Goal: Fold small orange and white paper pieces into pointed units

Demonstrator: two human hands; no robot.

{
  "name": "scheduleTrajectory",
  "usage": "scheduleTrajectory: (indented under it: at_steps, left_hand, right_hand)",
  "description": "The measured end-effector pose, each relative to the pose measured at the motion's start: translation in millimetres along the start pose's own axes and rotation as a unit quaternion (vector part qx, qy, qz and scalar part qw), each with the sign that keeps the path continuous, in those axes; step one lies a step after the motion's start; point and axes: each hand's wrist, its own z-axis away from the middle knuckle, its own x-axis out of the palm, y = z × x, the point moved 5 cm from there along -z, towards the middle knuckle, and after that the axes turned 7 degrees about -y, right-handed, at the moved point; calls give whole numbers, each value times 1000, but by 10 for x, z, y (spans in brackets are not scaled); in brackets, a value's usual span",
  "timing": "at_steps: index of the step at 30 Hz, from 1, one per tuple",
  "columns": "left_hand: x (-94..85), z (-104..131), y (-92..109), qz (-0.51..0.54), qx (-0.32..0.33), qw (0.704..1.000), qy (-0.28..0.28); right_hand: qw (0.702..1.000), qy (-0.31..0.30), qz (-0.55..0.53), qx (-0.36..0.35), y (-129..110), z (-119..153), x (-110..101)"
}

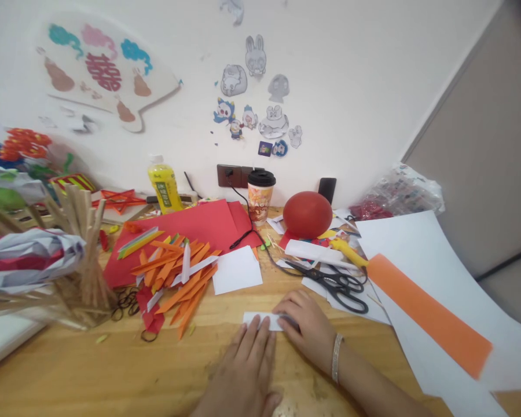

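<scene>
A small white folded strip of paper [252, 318] lies on the wooden table near its front middle. My left hand [243, 370] rests flat, its extended fingertips pressing on the strip. At the strip's right end is my right hand [306, 324], its fingers curled, with a bracelet on the wrist; the thumb and forefinger touch something dark, too small to name. Black scissors [336, 284] lie just beyond my right hand. A square of white paper [238, 271] sits behind the strip, beside a pile of folded orange strips [191, 289].
Red paper [200, 223], a yellow bottle [165, 185], a lidded cup [260, 200] and a red balloon [307, 214] stand or lie behind. At right, an orange strip [429, 315] is on large white sheets [417, 243]. Wooden sticks [91, 255] are at left.
</scene>
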Motion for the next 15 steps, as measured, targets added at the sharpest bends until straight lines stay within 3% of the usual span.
scheduleTrajectory:
  at_steps: [15]
  left_hand:
    - [-11,51,41,-74,34,993,80]
  right_hand:
    - [998,12,-29,46,31,2,-53]
